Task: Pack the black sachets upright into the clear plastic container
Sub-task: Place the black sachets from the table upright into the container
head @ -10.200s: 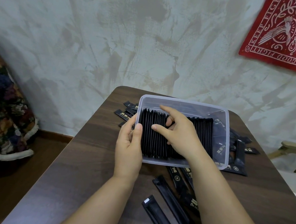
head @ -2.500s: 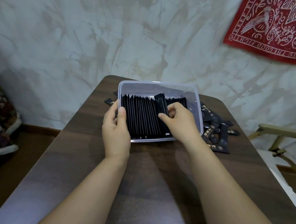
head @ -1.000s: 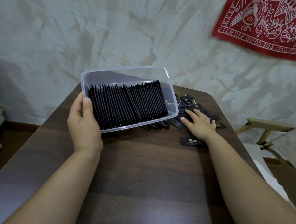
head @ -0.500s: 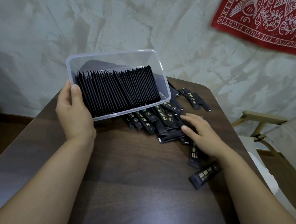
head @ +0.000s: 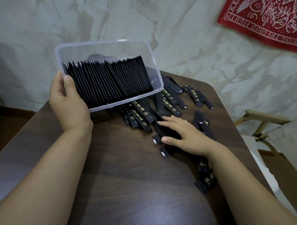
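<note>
Gathering what was hidden underneath
The right hand [head: 182,134], fingers spread flat, presses scattered black sachets [head: 170,103] on the dark wooden table [head: 123,180]; the left hand [head: 69,99], thumb over the rim, now holds the clear rectangular plastic container [head: 103,43] raised and tilted, uncovering more to pack.

Two bare arms are all the head camera shows of the person: the left forearm [head: 46,172] and the right forearm [head: 252,183] are uncovered from the frame's lower edge to the wrist. The left hand [head: 69,106] and the right hand [head: 186,136] are bare too, with rounded, fairly short fingers. One nail shows clearly, the left thumbnail [head: 68,78], which is trimmed short and plain. Soft creases mark the left wrist [head: 78,127].
</note>
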Motion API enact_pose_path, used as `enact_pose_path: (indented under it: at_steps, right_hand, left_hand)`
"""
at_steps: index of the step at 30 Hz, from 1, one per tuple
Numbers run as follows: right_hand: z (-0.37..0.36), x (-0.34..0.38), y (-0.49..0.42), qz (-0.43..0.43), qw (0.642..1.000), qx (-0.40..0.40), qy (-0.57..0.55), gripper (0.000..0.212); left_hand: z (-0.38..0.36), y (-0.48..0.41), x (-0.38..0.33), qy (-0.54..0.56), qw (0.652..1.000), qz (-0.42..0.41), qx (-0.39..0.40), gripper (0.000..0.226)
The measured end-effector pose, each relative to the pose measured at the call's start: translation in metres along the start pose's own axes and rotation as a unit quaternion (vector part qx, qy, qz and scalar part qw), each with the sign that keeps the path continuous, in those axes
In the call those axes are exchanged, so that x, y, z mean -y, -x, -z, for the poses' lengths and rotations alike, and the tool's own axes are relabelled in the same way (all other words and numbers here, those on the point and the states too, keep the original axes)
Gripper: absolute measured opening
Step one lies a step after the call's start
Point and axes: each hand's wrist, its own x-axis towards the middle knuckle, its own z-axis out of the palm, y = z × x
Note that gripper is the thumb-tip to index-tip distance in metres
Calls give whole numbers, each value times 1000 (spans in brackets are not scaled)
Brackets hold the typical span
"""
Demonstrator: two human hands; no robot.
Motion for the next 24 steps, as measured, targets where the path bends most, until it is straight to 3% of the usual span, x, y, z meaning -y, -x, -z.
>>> enact_pose_path:
  at_steps: [3, 6, 10, 13, 19, 24]
  right_hand:
    - [5, 10, -3, 23, 992, -106, -68, 50]
    - [-6, 29, -25, 24, 990, -133, -45, 39]
    - [-29, 47, -42, 6, 997, -64, 45, 64]
    - [-32, 45, -34, 17, 995, -25, 95, 57]
    - [-24, 30, -5, 83, 994, 13, 65, 47]
    - [-19, 26, 20, 130, 991, 21, -35, 36]
  left_hand:
    - [-1, 1, -3, 0, 1000, 12, 4, 36]
    - [-2, 3, -5, -6, 1000, 29, -1, 36]
    - [0, 1, -3, -7, 999, 35, -11, 31]
    - [1, -4, 0, -3, 999, 38, -16, 38]
    - [-1, -3, -1, 0, 999, 48, -9, 37]
    - [-5, 5, -1, -8, 998, 61, 24, 41]
